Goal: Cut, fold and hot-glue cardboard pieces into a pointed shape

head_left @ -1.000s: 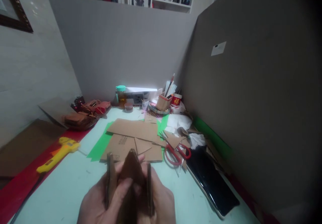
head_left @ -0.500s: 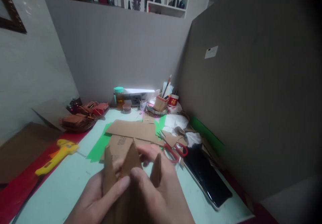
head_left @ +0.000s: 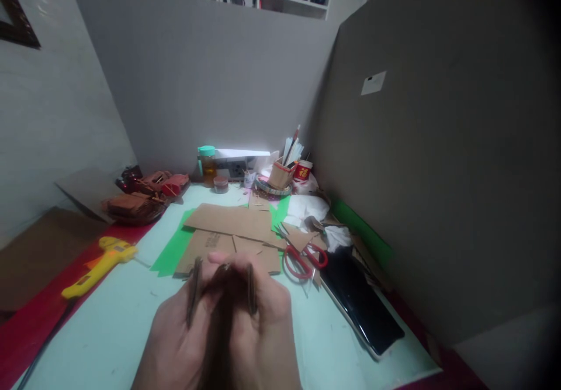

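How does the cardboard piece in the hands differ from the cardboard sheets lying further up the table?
The cardboard piece is folded into upright ridges and seen edge-on; the cardboard sheets lie flat and overlapping. The piece is pinched between the left hand and right hand, off the table; the sheets rest untouched, partly on green paper. The piece looks dark in shadow; the sheets look lighter tan. Both are brown cardboard.

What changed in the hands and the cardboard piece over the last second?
Both hands, left hand and right hand, pressed the folded cardboard piece together: its raised peak and spread flaps from half a second ago now lie nearly flat. The grip never let go. The scissors and glue gun stayed put.
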`<state>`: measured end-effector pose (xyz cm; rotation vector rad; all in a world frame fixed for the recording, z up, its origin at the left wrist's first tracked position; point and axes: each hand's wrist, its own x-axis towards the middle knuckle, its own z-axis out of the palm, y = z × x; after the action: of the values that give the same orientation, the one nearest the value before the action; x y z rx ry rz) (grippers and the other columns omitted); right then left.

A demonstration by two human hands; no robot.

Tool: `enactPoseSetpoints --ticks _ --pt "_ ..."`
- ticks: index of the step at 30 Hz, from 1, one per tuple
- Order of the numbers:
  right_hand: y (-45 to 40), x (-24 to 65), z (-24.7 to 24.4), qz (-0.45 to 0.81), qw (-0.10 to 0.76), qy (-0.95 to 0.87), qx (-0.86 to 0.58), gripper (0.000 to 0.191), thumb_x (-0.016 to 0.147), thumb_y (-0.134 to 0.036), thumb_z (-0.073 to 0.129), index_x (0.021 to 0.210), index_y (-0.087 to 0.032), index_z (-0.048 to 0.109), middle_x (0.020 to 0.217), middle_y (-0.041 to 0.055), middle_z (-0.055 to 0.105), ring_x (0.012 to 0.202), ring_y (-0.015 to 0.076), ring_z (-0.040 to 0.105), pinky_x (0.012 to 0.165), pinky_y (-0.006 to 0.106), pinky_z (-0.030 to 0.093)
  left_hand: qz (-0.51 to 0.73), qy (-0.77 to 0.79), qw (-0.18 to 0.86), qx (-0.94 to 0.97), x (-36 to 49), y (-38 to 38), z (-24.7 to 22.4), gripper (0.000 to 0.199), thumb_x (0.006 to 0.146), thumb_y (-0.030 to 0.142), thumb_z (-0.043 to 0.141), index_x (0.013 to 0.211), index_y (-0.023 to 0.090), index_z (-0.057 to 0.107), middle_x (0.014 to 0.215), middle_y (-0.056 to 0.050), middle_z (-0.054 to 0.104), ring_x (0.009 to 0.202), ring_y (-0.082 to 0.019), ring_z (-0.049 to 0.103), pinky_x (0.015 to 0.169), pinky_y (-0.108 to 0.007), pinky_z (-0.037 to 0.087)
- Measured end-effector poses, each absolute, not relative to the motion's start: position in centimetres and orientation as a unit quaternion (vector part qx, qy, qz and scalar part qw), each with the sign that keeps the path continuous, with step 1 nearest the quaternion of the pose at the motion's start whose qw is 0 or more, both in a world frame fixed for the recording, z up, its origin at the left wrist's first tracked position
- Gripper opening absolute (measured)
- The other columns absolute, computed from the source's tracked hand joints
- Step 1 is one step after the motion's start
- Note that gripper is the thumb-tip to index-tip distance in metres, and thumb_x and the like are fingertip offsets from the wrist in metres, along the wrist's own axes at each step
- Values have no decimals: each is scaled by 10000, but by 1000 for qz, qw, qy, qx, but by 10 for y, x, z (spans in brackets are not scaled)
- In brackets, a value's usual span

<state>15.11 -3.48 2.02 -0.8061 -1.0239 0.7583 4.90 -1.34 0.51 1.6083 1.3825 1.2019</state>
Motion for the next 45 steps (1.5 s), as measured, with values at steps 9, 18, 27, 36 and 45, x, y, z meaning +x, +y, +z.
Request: enactPoseSetpoints --ticks 9,18,27,36,45 --pt "-21 174 20 269 625 -588 -438 270 833 -82 399 916 -182 635 856 28 690 816 167 668 780 249 533 431 477 409 648 63 7 14 485 843 529 570 1153 185 716 1179 -124 762 1126 -338 690 963 -399 546" --pt "-33 197 23 83 554 -674 -482 425 954 -205 557 1357 -95 477 1191 178 701 1076 276 692 904 386 557 446 433 487 613 53 14 22 444 857 510 646 1163 189 663 1259 -131 725 1172 -330 663 1060 -449 471" --pt "-37 207 18 -176 453 -745 -457 265 1049 -225 336 1147 -98 547 628 27 617 483 180 590 465 264 447 484 401 569 529 54 9 25 607 788 403 793 1338 243 592 1306 -78 712 1211 -317 657 907 -338 574" --pt "-14 211 -13 -186 491 -738 -425 259 1014 -181 354 1197 -133 531 673 13 588 545 157 571 492 247 425 478 478 491 550 54 8 17 430 824 389 729 1222 237 672 1172 -37 758 1167 -285 665 972 -341 547" --pt "-33 191 14 -197 527 -709 -426 175 990 -130 441 1107 -151 569 611 -19 556 479 151 516 473 281 330 535 463 452 543 45 -2 22 158 734 344 772 872 269 750 888 -3 797 898 -249 748 777 -276 620"
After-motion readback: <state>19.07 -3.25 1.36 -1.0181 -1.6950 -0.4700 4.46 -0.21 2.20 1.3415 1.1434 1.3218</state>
